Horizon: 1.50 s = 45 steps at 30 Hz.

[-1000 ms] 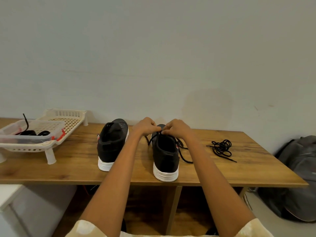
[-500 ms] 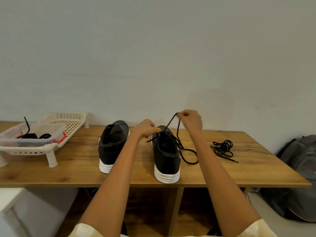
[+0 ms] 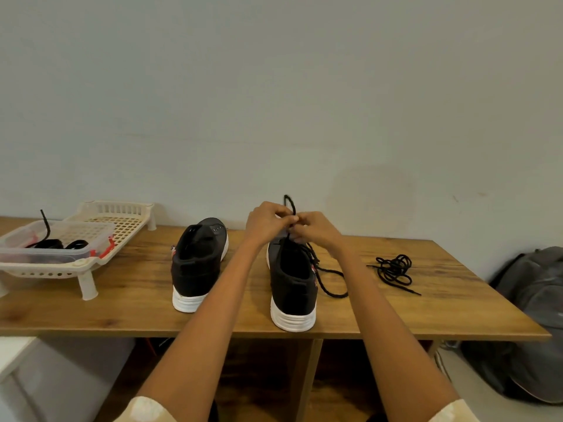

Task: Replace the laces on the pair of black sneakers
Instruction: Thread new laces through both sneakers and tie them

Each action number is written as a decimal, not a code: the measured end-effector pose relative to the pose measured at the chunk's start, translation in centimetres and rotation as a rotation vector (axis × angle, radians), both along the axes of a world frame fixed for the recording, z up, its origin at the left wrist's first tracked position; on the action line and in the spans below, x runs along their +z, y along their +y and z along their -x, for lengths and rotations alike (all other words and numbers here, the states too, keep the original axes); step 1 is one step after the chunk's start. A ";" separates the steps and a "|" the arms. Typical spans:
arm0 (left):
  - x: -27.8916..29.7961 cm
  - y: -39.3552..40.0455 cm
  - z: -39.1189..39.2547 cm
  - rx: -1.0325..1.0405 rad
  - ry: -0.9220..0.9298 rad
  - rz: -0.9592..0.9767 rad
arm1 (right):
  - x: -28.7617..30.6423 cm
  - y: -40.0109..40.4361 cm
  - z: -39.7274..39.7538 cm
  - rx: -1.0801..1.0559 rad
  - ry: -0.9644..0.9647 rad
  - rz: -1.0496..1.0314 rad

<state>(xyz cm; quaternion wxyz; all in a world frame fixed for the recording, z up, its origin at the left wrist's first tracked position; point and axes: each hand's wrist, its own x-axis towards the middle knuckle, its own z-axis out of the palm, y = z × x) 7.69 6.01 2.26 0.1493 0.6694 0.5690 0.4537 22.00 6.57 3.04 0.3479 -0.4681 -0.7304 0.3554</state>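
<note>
Roughly midway: both hands pinching lace over right sneaker; left sneaker bare, spare lace beyond right fingers.

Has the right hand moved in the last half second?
Yes. The right hand has come down and leftward from above the right sneaker, meeting the left hand on the lace.

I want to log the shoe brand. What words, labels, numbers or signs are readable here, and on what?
No text can be read.
Left sneaker: small pale marks on its tongue, too small and blurred to read.
Right sneaker: a red-and-white tag at its side, blurred.
Clear container in the basket: no label that can be read.
</note>
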 end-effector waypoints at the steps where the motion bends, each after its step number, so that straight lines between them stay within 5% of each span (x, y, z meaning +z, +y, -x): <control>1: 0.0 0.1 0.0 -0.003 -0.007 0.003 | -0.1 0.0 0.1 0.033 -0.012 0.011; 6: 0.8 -0.2 -0.7 -0.002 -0.232 -0.067 | -0.8 0.2 0.0 -0.019 0.035 -0.002; 8: 0.8 -0.2 -0.9 -0.030 -0.285 -0.056 | -0.7 0.1 0.3 -0.121 0.217 0.027; 11: -0.5 0.1 -0.3 -0.020 -0.210 0.040 | 0.5 0.3 -0.1 -0.304 0.518 0.016; 14: -1.9 0.5 0.4 -0.038 0.127 0.160 | 0.2 0.9 -1.7 -0.451 0.611 0.026; 16: -2.3 0.7 0.6 -0.095 0.272 0.227 | -1.1 1.3 -3.0 -0.535 0.522 0.072; 21: -2.6 1.1 1.4 -0.200 0.307 0.134 | -4.1 2.1 -5.0 -0.627 0.181 0.160; 27: -3.1 1.0 1.2 -0.210 0.301 0.113 | -2.2 1.3 -4.6 -0.460 -0.533 0.072; 32: -3.3 0.7 1.1 -0.183 -0.172 0.309 | 0.4 1.1 -2.1 -0.265 -0.232 -0.185; 35: -3.7 0.7 1.0 -0.140 -0.379 0.380 | -0.3 0.8 -0.1 -0.051 -0.358 -0.063; 45: -3.6 0.4 0.8 -0.227 -0.333 0.376 | -0.1 0.6 1.7 -0.275 -0.535 -0.168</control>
